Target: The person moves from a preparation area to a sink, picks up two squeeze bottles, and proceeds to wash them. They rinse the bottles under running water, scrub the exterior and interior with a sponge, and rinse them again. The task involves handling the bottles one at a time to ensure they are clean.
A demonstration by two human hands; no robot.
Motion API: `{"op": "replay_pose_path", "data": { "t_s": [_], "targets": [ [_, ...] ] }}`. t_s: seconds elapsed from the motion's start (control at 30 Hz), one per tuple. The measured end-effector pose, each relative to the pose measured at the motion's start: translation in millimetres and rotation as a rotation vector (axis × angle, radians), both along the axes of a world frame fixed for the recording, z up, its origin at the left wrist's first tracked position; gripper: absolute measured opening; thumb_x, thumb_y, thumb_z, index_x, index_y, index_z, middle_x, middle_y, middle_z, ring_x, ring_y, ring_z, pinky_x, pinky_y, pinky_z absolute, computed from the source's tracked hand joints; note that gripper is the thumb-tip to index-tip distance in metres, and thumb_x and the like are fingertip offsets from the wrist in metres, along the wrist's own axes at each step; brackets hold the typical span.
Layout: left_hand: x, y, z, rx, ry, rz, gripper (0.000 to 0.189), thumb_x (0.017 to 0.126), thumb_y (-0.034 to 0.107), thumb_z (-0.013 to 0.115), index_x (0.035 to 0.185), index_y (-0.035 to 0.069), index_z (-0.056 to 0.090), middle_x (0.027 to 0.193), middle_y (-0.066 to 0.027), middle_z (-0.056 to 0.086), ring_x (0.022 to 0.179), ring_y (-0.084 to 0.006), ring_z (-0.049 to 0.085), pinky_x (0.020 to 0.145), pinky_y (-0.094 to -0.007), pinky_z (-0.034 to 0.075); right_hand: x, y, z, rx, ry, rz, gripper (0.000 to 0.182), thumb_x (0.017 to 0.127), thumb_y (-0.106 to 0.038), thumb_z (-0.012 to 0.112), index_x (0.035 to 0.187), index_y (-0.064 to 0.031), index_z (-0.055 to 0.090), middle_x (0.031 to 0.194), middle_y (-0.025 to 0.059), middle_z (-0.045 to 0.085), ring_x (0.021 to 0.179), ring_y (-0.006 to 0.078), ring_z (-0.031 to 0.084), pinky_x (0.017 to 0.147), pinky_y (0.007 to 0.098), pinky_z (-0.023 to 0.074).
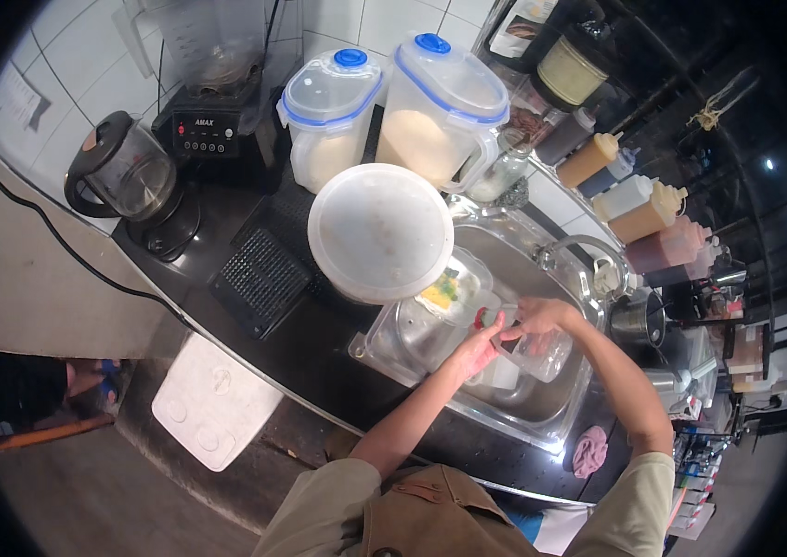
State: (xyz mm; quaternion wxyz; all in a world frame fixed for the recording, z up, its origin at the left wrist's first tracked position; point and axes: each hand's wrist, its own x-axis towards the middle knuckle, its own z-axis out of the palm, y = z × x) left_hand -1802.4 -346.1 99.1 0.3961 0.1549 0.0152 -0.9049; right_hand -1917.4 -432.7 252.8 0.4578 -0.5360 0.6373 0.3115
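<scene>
Over a stainless steel sink (539, 432), my left hand (477, 351) and my right hand (539, 320) meet around a clear plastic container (548, 351). My left hand grips its near-left side beside a small red part. My right hand lies against its upper side with the fingers bent. Left of the hands, a yellow and green sponge (442, 289) rests on clear plastic ware in the sink. More clear containers sit in the basin under my hands, partly hidden. A curved metal faucet (592, 244) stands at the sink's far right side.
A large tub with a white lid (381, 233) stands close left of the sink. Behind it are two blue-trimmed canisters (334, 97) (435, 104) of powder, a blender (205, 132) and a glass kettle (128, 174). Squeeze bottles (644, 209) line the back right. A pink cloth (590, 452) lies right of the sink.
</scene>
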Motion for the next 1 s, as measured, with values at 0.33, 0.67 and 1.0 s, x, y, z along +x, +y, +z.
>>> {"op": "replay_pose_path", "data": {
  "t_s": [0.33,0.67,1.0],
  "targets": [
    [-5.4,5.0,-0.9,-0.046,-0.028,-0.018,0.112,0.086,0.039,0.075,0.153,0.028,-0.014,0.138,-0.0069,0.048,0.118,-0.0232,0.058,0.101,-0.0444,0.050,2.7,10.4,10.4,-0.089,0.117,0.274,0.109,0.072,-0.064,0.077,0.140,0.0112,0.039,0.137,0.0262,0.052,0.106,0.0356,0.066,0.088,0.0412,0.0552],
    [-10.3,6.5,-7.7,0.071,0.047,-0.041,0.088,0.095,0.015,0.067,0.153,0.033,0.003,0.136,-0.0020,0.051,0.120,-0.0207,0.056,0.101,-0.0483,0.048,-19.9,15.3,-9.3,-0.141,0.127,0.351,0.100,0.072,-0.077,0.066,0.127,0.0075,0.059,0.139,0.0224,0.053,0.117,0.0361,0.061,0.090,0.0432,0.0529],
    [-9.0,0.5,-17.1,0.006,0.008,-0.035,0.100,0.087,0.030,0.076,0.150,0.035,-0.003,0.139,-0.0084,0.045,0.125,-0.0249,0.053,0.104,-0.0473,0.048,-0.8,8.9,2.0,-0.102,0.120,0.228,0.107,0.072,-0.068,0.074,0.138,0.0109,0.045,0.143,0.0206,0.049,0.113,0.0344,0.064,0.096,0.0397,0.0506]
  ]
}}
